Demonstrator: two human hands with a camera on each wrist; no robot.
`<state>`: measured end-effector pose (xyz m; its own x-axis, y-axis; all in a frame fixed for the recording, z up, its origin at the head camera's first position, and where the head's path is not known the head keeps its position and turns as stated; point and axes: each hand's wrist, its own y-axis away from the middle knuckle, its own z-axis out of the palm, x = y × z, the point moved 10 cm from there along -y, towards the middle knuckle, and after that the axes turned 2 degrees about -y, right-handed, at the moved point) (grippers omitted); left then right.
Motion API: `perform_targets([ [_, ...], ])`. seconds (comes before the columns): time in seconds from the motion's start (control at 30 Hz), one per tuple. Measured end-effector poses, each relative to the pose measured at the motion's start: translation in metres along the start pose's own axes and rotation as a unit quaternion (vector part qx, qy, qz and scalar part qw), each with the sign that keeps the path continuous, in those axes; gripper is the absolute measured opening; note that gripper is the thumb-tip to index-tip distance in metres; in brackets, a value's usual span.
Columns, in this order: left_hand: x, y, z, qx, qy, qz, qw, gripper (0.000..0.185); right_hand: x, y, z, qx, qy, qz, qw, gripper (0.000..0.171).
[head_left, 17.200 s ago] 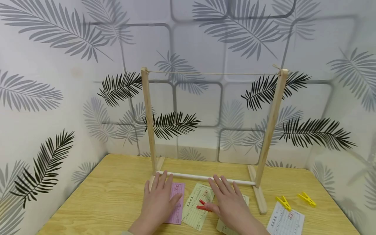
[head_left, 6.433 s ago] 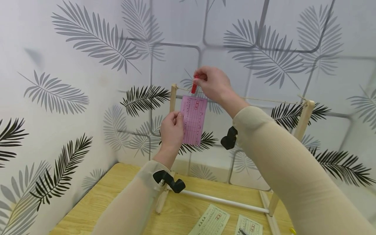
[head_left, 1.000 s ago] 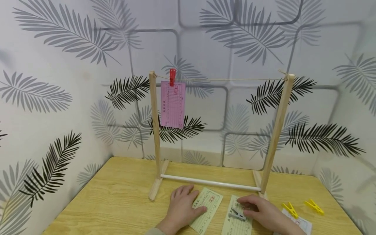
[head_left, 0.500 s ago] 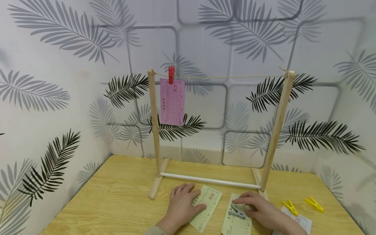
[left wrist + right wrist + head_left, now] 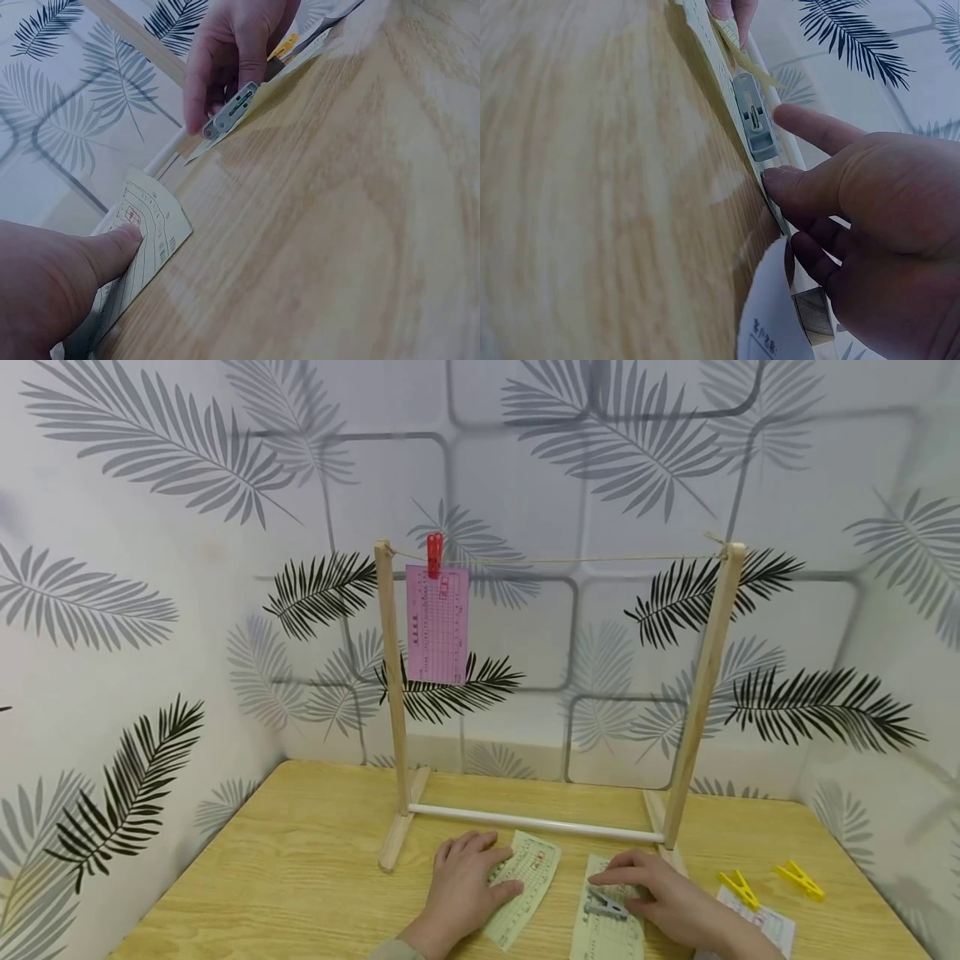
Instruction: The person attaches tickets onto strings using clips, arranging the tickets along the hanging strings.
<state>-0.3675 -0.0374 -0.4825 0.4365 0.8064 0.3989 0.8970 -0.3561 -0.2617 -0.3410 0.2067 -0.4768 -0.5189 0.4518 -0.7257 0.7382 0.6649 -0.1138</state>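
My left hand (image 5: 465,889) pinches a pale yellow-green printed slip (image 5: 531,881) between thumb and fingers; the left wrist view shows the paper bowed up. My right hand (image 5: 667,893) hovers low over a second pale green slip (image 5: 611,935), its thumb and forefinger spread to either side of a grey clothespin (image 5: 606,906) lying there. In the right wrist view those fingertips are right at the clothespin (image 5: 754,116). A pink slip (image 5: 437,627) hangs from the string (image 5: 570,560), held by a red clothespin (image 5: 433,556).
A wooden frame with two posts (image 5: 697,702) and a white bottom bar (image 5: 525,821) stands behind the hands. At right, a yellow clothespin (image 5: 738,889) sits on a white slip (image 5: 776,928), partly under my forearm. Another yellow clothespin (image 5: 800,880) lies farther right.
Since the older frames, the pink slip has gone from the table to the string under the red clothespin. Over the last half second the left slip has buckled; the right hand is nearly still.
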Motion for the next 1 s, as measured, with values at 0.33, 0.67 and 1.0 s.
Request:
perform_targets([
  [0.33,-0.001,0.000,0.002,0.014,0.031,0.014,0.9993,0.038,0.000,-0.002,0.006,-0.006,-0.006,-0.067,0.998,0.059],
  [0.67,0.000,0.000,-0.002,0.029,0.044,0.026,0.9983,0.032,0.003,-0.001,0.005,-0.008,0.007,-0.024,1.000,0.050],
  [1.0,-0.003,-0.002,-0.002,0.043,0.062,-0.007,0.9971,0.050,0.004,0.001,0.002,-0.011,0.010,0.006,1.000,0.036],
])
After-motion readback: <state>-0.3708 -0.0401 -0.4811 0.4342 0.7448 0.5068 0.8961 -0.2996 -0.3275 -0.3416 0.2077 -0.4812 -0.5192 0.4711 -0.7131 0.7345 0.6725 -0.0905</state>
